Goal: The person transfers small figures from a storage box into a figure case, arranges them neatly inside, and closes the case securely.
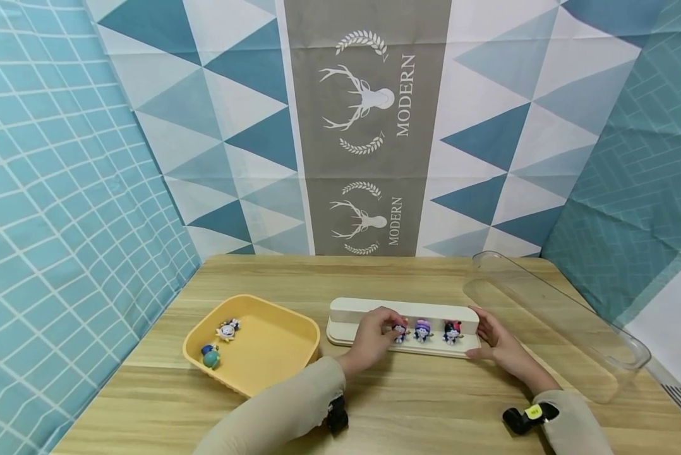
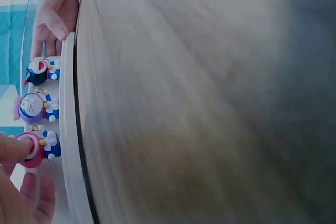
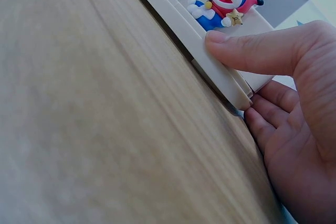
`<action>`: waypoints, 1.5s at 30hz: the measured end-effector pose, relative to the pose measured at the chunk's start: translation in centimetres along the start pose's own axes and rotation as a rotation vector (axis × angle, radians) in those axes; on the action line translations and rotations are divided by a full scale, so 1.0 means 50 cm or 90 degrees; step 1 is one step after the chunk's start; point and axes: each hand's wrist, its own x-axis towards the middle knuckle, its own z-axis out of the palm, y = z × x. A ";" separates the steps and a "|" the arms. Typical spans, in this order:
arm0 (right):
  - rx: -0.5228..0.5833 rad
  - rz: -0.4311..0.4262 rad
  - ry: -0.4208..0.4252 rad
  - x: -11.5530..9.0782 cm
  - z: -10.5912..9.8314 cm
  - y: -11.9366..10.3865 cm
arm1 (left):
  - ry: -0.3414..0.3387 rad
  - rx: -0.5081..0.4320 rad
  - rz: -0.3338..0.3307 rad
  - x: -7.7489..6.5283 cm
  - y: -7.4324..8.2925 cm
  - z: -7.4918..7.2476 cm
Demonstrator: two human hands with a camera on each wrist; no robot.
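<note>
A cream stepped display stand [image 1: 342, 332] lies on the wooden table, with three small cartoon cat figurines in a row on its lower step. My left hand [image 1: 370, 341] pinches the leftmost one, a pink-hooded figurine [image 2: 35, 153], between thumb and fingers. Beside it sits a figurine with a purple hood [image 1: 422, 330], and farther right one with a red and black hood [image 1: 451, 332]. At the stand's right end, my right hand [image 1: 502, 347] grips the corner. In the right wrist view its thumb [image 3: 252, 53] presses the front rim while the other fingers curl against the end.
Left of the stand is a yellow plastic bin [image 1: 266, 344] holding a white figurine [image 1: 227, 330] and a blue and green one [image 1: 210, 357]. A long transparent cover [image 1: 551, 309] lies slantwise at the right. Patterned cloth [image 1: 369, 126] hangs behind the table.
</note>
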 end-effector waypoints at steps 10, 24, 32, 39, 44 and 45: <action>0.001 0.009 0.002 -0.001 0.002 -0.002 | 0.004 0.180 0.057 0.006 0.009 -0.005; -0.006 -0.012 0.005 -0.004 0.001 0.000 | -0.023 0.241 0.076 0.006 0.023 -0.015; -0.001 -0.012 0.001 -0.004 0.002 -0.002 | -0.102 0.273 0.130 0.005 0.063 -0.053; 0.003 -0.021 0.001 -0.004 0.003 0.000 | -0.155 0.275 0.153 0.003 0.088 -0.101; 0.006 -0.029 0.000 -0.004 0.003 0.003 | -0.184 0.299 0.141 -0.002 0.093 -0.134; 0.006 -0.031 -0.001 -0.004 0.003 0.003 | -0.192 0.305 0.137 -0.004 0.094 -0.141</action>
